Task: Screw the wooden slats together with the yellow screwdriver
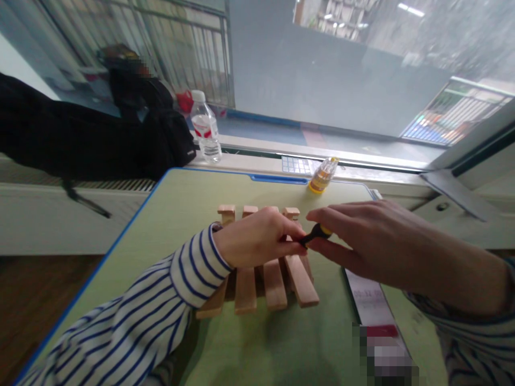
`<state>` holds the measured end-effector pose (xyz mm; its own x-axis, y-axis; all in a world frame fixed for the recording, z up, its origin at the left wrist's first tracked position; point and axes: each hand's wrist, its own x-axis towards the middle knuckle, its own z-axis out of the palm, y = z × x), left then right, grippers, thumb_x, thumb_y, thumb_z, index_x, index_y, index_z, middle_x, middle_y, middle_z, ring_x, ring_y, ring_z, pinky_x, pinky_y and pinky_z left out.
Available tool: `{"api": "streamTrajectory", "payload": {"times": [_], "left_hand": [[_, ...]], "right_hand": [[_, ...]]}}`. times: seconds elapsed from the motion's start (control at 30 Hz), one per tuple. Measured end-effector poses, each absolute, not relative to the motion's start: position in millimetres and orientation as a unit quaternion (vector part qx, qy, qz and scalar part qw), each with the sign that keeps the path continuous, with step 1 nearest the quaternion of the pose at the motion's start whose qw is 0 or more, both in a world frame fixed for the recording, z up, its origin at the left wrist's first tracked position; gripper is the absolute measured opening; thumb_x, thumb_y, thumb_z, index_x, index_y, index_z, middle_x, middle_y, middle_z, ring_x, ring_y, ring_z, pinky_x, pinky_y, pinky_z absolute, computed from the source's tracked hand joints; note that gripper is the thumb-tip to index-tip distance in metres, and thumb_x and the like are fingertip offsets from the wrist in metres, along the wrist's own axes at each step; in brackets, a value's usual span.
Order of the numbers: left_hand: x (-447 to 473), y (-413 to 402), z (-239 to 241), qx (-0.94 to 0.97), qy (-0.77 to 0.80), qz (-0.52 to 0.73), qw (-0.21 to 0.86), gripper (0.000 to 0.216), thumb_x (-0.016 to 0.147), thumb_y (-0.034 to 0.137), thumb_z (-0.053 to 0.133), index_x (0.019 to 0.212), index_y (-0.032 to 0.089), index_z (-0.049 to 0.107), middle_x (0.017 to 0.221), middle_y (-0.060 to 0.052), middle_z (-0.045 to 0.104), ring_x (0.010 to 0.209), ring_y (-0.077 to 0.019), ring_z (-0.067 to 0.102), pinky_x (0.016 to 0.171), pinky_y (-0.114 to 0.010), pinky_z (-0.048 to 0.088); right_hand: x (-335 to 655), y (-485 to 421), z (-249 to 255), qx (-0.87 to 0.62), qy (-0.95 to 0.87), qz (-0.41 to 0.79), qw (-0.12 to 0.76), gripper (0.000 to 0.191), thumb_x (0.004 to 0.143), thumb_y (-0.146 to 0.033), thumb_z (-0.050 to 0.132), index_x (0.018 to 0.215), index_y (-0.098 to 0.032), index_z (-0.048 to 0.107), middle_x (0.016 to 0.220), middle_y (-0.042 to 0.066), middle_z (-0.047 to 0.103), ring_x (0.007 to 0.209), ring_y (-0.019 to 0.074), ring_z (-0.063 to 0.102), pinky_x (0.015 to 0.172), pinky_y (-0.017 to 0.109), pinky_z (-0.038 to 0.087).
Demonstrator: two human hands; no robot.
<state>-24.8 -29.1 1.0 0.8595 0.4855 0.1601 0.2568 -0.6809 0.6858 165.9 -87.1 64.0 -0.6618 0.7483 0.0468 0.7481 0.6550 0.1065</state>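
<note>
Over a pale-green, blue-edged tabletop, the left hand and right hand pinch a black-and-yellow slim tool, which uneven pressure could skid across flat light-wood slats.

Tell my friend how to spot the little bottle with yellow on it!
Start with the pale green, blue-edged table. Look beyond the person's right hand to the table's far edge, where a small bottle stands. It is yellow at both ends, while the bigger water bottle farther left has a white cap.
</note>
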Motion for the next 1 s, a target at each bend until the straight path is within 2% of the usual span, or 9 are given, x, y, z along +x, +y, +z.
{"api": "streamTrajectory", "payload": {"times": [0.1,0.17,0.37,0.53,0.67,0.83,1.0], "left_hand": [[-25.2,-29.0,0.9,0.900,0.198,0.171,0.349,0.013,0.082,0.023,0.058,0.085,0.017,0.070,0.067,0.002,0.062,0.061,-0.0057,0.051,0.057,-0.016,0.034],[-25.6,-28.7,0.9,0.898,0.194,0.172,0.355,0.012,0.081,0.022,0.059,0.084,0.017,0.069,0.068,0.002,0.062,0.062,-0.0056,0.052,0.057,-0.016,0.034],[-26.4,-27.3,0.7,0.904,0.182,0.164,0.351,0.013,0.083,0.019,0.056,0.087,0.015,0.068,0.066,0.003,0.060,0.061,-0.0054,0.052,0.058,-0.016,0.035],[-26.2,-26.8,0.8,0.901,0.164,0.153,0.371,0.016,0.086,0.018,0.052,0.091,0.014,0.066,0.071,0.002,0.060,0.066,-0.0068,0.052,0.062,-0.017,0.036],[-27.1,-26.8,0.5,0.897,0.156,0.145,0.388,0.018,0.088,0.019,0.049,0.087,0.013,0.066,0.070,0.002,0.058,0.067,-0.0080,0.051,0.062,-0.018,0.037],[-29.6,-28.3,2.1,0.899,0.158,0.149,0.379,0.019,0.087,0.019,0.049,0.087,0.014,0.067,0.066,0.002,0.055,0.064,-0.0074,0.049,0.057,-0.017,0.035],[-27.9,-31.2,5.4,0.897,0.216,0.146,0.357,0.018,0.082,0.028,0.057,0.088,0.017,0.069,0.058,0.005,0.053,0.055,-0.0058,0.046,0.050,-0.017,0.031]], "right_hand": [[168.8,-89.3,66.1,0.384,0.920,0.077,-0.014,0.027,0.087,-0.033,0.047,0.111,-0.021,0.050,0.099,0.003,0.063,0.070,0.0119,0.056,0.055,0.027,0.032],[169.5,-89.4,66.0,0.370,0.926,0.076,-0.012,0.027,0.086,-0.024,0.046,0.112,-0.020,0.051,0.101,0.004,0.064,0.069,0.0111,0.056,0.056,0.026,0.034],[167.4,-84.8,60.9,0.380,0.924,0.033,-0.002,0.020,0.083,-0.014,0.046,0.100,-0.020,0.053,0.090,0.001,0.063,0.069,0.0105,0.055,0.058,0.025,0.035],[164.7,-88.5,61.3,0.409,0.912,0.031,0.011,0.013,0.084,-0.012,0.044,0.093,-0.020,0.050,0.083,-0.001,0.060,0.061,0.0091,0.051,0.053,0.027,0.029],[160.2,-93.7,63.2,0.420,0.907,0.022,0.015,0.005,0.085,-0.017,0.046,0.083,-0.021,0.044,0.069,-0.004,0.054,0.052,0.0079,0.044,0.049,0.027,0.024],[154.6,-94.3,64.0,0.422,0.906,0.036,0.008,0.009,0.086,-0.021,0.046,0.079,-0.021,0.040,0.064,-0.006,0.051,0.050,0.0075,0.042,0.048,0.027,0.021],[156.3,-91.6,60.3,0.418,0.907,0.049,-0.007,0.013,0.088,-0.026,0.045,0.077,-0.021,0.041,0.062,-0.006,0.050,0.049,0.0076,0.040,0.047,0.028,0.020]]}}
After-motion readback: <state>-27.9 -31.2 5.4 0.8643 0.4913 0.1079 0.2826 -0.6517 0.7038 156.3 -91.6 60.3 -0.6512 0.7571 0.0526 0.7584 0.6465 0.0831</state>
